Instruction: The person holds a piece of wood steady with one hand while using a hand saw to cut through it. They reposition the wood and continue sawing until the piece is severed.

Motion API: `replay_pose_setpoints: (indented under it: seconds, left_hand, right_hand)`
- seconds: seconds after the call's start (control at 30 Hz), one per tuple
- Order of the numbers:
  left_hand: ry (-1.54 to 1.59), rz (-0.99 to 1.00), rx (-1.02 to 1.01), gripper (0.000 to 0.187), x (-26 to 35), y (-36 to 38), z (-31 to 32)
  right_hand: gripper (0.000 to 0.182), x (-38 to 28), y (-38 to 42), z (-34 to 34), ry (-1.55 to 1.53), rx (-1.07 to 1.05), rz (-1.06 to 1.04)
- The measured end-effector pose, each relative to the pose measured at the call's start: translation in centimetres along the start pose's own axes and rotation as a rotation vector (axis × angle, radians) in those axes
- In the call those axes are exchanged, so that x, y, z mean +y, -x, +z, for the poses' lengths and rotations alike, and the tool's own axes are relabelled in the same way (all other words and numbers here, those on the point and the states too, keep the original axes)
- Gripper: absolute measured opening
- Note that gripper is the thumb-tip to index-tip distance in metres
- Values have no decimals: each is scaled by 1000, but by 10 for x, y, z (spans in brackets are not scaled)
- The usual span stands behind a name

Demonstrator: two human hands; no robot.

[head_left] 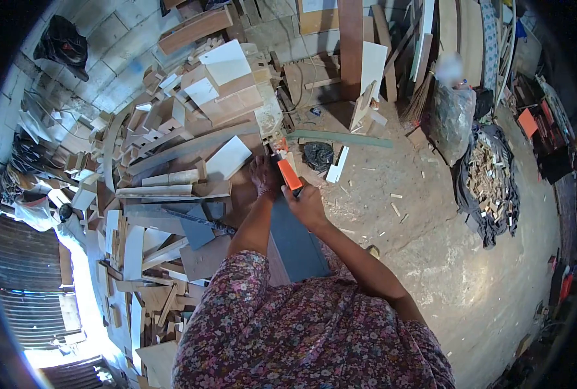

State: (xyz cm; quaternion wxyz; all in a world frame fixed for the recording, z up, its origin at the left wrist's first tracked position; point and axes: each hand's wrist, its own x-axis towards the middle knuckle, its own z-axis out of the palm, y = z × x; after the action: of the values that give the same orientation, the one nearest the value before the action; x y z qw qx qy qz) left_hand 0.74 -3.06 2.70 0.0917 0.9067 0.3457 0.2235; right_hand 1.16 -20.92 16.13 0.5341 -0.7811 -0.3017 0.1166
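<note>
My right hand (308, 206) is closed around an orange-and-black tool (289, 175), whose exact kind I cannot make out. The tool points away from me, towards the far end of the work surface. Close beside it on the left, my left hand (262, 176) lies with its fingers spread on a brown board. What is under that palm is hidden. Below my hands, a dark grey-blue panel (293, 243) runs back towards my body. A white-faced board piece (228, 157) lies just left of my left hand.
Stacked wood offcuts (165, 123) crowd the left side and the wall. A black bag (318, 155) and a long green strip (347, 139) lie on the floor ahead. To the right are a dark sack of wood scraps (489, 178), a clear plastic bag (452, 120) and a broom (421, 97).
</note>
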Motion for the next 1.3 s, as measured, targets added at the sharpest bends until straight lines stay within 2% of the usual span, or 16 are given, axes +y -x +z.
replay_pose_setpoints:
  seconds: [0.03, 0.17, 0.27, 0.37, 0.43, 0.57, 0.63, 0.67, 0.8, 0.9, 0.97, 1.1, 1.17, 1.3]
  left_hand:
    - [20, -9, 55, 29, 3, 1, -5]
    - [-93, -35, -21, 29, 10, 6, -16]
    - [-55, -19, -5, 29, 9, 5, -17]
    - [-90, -15, -57, 31, 8, 4, -15]
    - [-126, 43, -35, 34, 5, 5, -12]
    - [-94, 74, 8, 37, -4, 4, 2]
    - [-110, 78, -10, 35, -3, 5, 2]
    - [-82, 109, 80, 29, -1, 7, 1]
    - [-99, 49, 17, 26, 5, 11, -5]
    - [-122, 30, 10, 24, 5, 12, -1]
    - [-60, 17, -40, 24, 2, 10, 4]
    - [-40, -16, 87, 22, 9, 12, 2]
    - [-103, 28, -42, 22, 6, 9, 6]
    - [-89, -58, -44, 22, 19, 10, -9]
  right_hand:
    - [28, -3, 2, -1, -28, 5, 34]
    - [27, -2, 5, -8, -78, 1, 84]
    - [27, 8, -3, -4, -114, -8, 24]
    - [28, 3, -15, 1, 6, 15, -4]
    - [31, -4, -20, 0, 89, -15, 78]
    - [33, -9, -3, -2, 42, -72, 63]
    - [34, -5, 14, 0, -6, -31, -3]
    - [32, -6, 15, -2, -22, -30, 36]
    - [30, 3, 16, -3, -56, -37, 76]
    - [27, 3, 19, -6, -65, 2, 23]
    - [27, -3, 22, -9, -53, -37, 95]
    - [27, -1, 25, -10, -35, -4, 44]
    - [27, -5, 26, -16, -77, -18, 103]
    - [27, -3, 28, -18, -75, 32, 49]
